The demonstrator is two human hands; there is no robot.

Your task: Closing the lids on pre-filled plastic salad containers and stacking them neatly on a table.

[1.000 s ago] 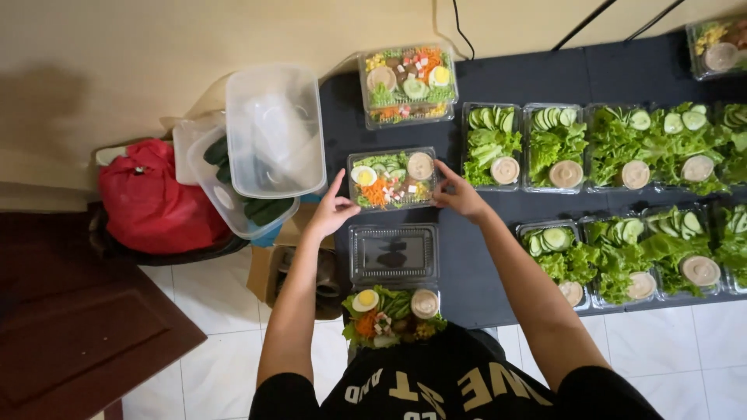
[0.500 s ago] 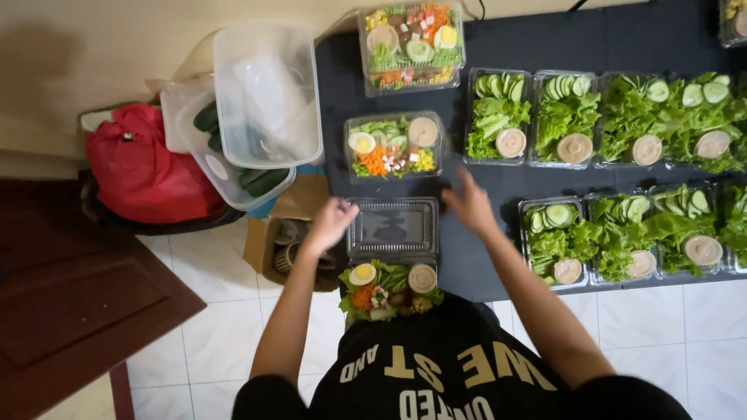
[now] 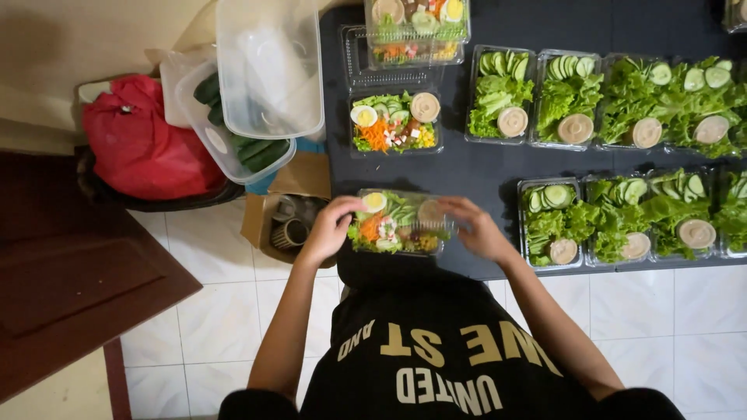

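Observation:
A clear plastic salad box (image 3: 398,224) with egg, carrot, cucumber and a sauce cup sits at the near edge of the black table (image 3: 482,167), its transparent lid folded down over it. My left hand (image 3: 331,228) grips the box's left end. My right hand (image 3: 476,228) presses on its right end. Just beyond stands another closed salad box (image 3: 394,122) of the same kind. A third filled box (image 3: 416,27) lies at the far edge, partly over an open lid.
To the right stand several open boxes of lettuce and cucumber (image 3: 634,105) with sauce cups, in two rows. Left of the table are stacked clear tubs (image 3: 261,82) holding cucumbers, a red bag (image 3: 140,144), a cardboard box (image 3: 289,206) and a dark wooden door (image 3: 70,272).
Both hands left the salad box farther up the table and came back to the near one. Its lid, lying open flat before, is now folded over the salad.

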